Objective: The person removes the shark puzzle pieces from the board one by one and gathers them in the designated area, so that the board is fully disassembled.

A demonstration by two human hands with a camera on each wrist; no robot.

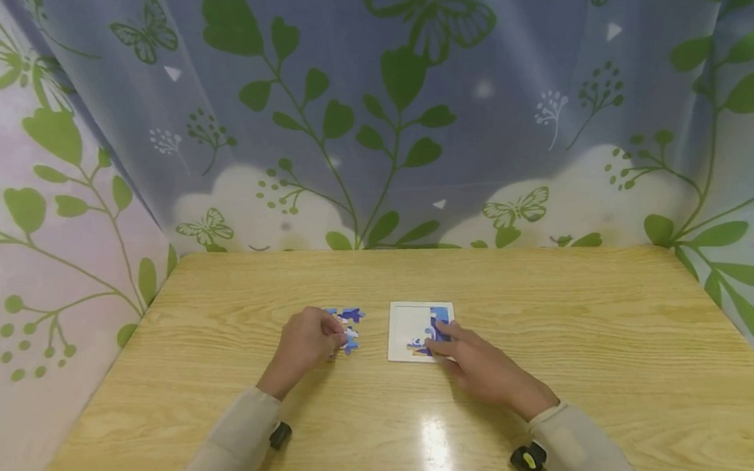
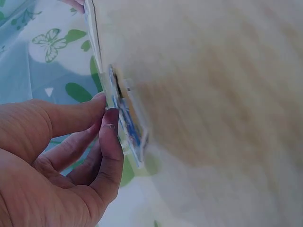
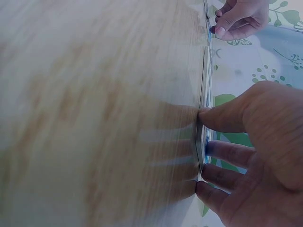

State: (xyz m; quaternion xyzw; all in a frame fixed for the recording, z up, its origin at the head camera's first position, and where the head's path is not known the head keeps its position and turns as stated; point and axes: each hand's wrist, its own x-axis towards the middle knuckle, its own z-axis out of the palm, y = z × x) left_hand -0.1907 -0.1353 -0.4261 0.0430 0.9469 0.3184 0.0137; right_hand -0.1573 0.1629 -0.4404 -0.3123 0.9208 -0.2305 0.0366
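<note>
A square white puzzle tray point(image 1: 407, 330) lies flat on the table, with blue and purple jigsaw pieces point(image 1: 438, 314) fitted along its right side and lower part. My right hand point(image 1: 482, 363) rests over the tray's right edge. Its fairly straight fingers touch the pieces and the rim, and its thumb point(image 3: 222, 117) touches the edge. Left of the tray lie several loose jigsaw pieces point(image 1: 352, 314). Over them my left hand point(image 1: 307, 344) pinches a small puzzle piece between thumb and index finger; the fingertips point(image 2: 110, 118) mostly hide it.
The light wooden table point(image 1: 209, 384) reaches back to a blue curtain point(image 1: 491, 112) printed with green leaves and butterflies. Another printed cloth point(image 1: 34, 255) hangs along the left side. Black straps with devices point(image 1: 527, 460) are on both wrists.
</note>
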